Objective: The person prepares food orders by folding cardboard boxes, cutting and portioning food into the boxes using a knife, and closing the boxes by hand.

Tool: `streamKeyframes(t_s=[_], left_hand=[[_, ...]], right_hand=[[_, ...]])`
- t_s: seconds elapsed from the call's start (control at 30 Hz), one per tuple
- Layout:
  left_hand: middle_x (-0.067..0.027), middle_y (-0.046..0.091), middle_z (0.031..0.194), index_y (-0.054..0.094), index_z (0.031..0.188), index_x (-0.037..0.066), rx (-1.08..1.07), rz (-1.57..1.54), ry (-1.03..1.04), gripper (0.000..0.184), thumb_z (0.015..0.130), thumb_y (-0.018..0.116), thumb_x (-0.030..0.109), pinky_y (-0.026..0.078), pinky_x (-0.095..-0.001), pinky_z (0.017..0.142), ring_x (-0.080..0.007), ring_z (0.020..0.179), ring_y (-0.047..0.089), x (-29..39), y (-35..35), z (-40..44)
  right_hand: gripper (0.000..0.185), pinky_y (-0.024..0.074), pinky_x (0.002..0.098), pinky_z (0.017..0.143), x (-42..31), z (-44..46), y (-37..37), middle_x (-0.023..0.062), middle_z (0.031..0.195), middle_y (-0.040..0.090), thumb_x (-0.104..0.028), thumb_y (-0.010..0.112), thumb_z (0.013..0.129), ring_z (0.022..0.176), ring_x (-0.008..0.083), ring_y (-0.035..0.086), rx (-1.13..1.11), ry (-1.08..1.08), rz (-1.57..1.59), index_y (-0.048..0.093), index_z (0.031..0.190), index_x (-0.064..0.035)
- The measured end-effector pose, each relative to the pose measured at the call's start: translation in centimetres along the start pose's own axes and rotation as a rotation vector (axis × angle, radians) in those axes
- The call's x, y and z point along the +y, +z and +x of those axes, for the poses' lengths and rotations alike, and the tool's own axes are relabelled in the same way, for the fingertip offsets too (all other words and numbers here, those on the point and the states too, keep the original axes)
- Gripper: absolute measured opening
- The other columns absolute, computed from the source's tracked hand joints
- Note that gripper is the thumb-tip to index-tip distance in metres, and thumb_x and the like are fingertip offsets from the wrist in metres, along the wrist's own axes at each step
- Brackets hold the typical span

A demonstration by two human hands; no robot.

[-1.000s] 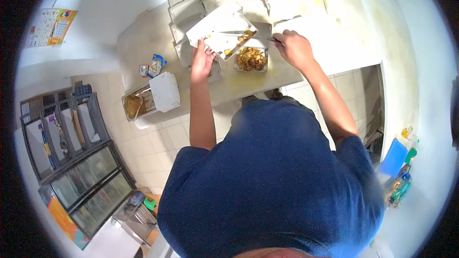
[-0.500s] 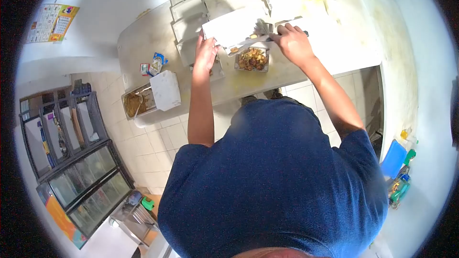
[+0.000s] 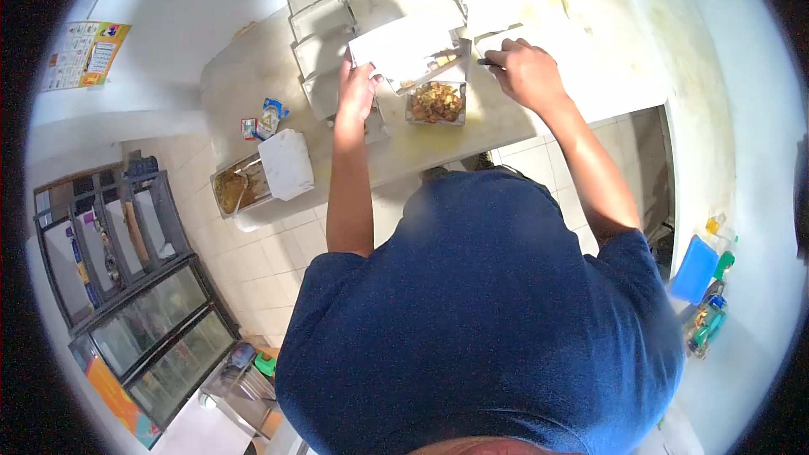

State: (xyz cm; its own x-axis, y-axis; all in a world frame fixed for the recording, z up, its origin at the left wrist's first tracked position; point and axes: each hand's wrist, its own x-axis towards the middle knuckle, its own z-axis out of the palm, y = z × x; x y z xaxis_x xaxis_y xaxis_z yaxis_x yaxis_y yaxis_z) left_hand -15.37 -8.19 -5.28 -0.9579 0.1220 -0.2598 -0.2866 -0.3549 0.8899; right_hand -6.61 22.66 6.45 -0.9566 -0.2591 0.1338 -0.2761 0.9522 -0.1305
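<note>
L hand (image 3: 357, 93) pinches box (image 3: 396, 49) w/ food bits (image 3: 444, 59), R hand (image 3: 527, 73) fisted round utensil (image 3: 483, 61); food-filled tray (image 3: 447, 123) nearby.

Head-worn camera, facing forward and steeply down, wide fisheye field with blackened corners, navy-blue short-sleeved fabric shirt (image 3: 480, 312) close at lower centre, bare left hand (image 3: 356, 94) and bare right hand (image 3: 527, 76) at middle range, long pale flat-topped table (image 3: 497, 118) across upper half

Plain white is shown by the tray (image 3: 396, 50), while the food (image 3: 436, 104) is mottled in golden yellow and brown. The shirt (image 3: 480, 303) is coloured navy blue; the pale tabletop (image 3: 497, 118) is smudged with yellow, the packet (image 3: 270, 118) is marked in blue and white, and the floor (image 3: 261, 291) is patterned with cream tiles.
</note>
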Motion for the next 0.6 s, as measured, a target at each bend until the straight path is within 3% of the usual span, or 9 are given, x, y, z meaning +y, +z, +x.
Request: streamKeyframes(t_s=[0.13,0.23,0.33,0.37,0.47,0.6], left_hand=[[0.0015,0.059,0.118,0.047,0.135,0.014,0.093,0.115,0.021,0.043,0.101,0.057,0.037,0.044,-0.0305,0.068,-0.0113,0.095,0.055,-0.9,-0.3,0.7],[-0.0022,0.057,0.124,0.043,0.141,0.010,0.093,0.096,-0.102,0.057,0.100,0.054,0.048,0.048,-0.0307,0.069,-0.0134,0.099,0.057,-1.7,0.0,0.8],[-0.0071,0.054,0.134,0.039,0.144,0.006,0.046,0.087,-0.128,0.067,0.099,0.050,0.055,0.051,-0.0340,0.077,-0.0168,0.107,0.058,-2.5,0.9,0.0],[-0.0093,0.049,0.142,0.036,0.147,0.005,0.030,0.093,-0.153,0.066,0.101,0.050,0.050,0.051,-0.0372,0.090,-0.0205,0.116,0.057,-2.6,1.0,-0.4],[-0.0090,0.049,0.142,0.035,0.147,0.005,-0.048,-0.097,-0.077,0.061,0.103,0.048,0.045,0.048,-0.0368,0.098,-0.0216,0.119,0.055,-5.9,-0.2,0.6],[-0.0080,0.053,0.134,0.040,0.143,0.006,-0.071,-0.162,-0.008,0.045,0.102,0.053,0.020,0.046,-0.0353,0.102,-0.0214,0.121,0.054,-4.8,1.9,-0.9]], right_hand=[[0.021,0.0538,0.0446,0.072,1.2,-0.5,-0.4,0.0083,0.083,0.067,-0.029,0.069,0.085,0.083,0.0294,0.067,-0.090,0.200,0.129,0.071,0.098,-0.0130],[0.026,0.0545,0.0450,0.070,1.5,-0.2,-0.3,0.0107,0.080,0.069,-0.035,0.071,0.084,0.078,0.0321,0.068,-0.117,0.251,0.201,0.070,0.095,-0.0113],[0.034,0.0559,0.0444,0.068,0.9,0.3,0.1,0.0136,0.079,0.069,-0.041,0.072,0.081,0.076,0.0332,0.069,-0.055,0.221,0.140,0.069,0.086,-0.0073],[0.035,0.0559,0.0443,0.068,0.9,0.6,0.3,0.0138,0.078,0.069,-0.041,0.073,0.081,0.075,0.0331,0.069,-0.045,0.197,0.073,0.068,0.085,-0.0068],[0.032,0.0560,0.0430,0.066,0.8,1.0,0.9,0.0114,0.078,0.068,-0.040,0.074,0.081,0.074,0.0298,0.069,-0.015,0.160,-0.052,0.069,0.082,-0.0077],[0.028,0.0562,0.0414,0.065,0.3,1.4,0.6,0.0092,0.079,0.068,-0.036,0.073,0.082,0.076,0.0275,0.069,0.016,0.097,-0.133,0.069,0.080,-0.0083]])
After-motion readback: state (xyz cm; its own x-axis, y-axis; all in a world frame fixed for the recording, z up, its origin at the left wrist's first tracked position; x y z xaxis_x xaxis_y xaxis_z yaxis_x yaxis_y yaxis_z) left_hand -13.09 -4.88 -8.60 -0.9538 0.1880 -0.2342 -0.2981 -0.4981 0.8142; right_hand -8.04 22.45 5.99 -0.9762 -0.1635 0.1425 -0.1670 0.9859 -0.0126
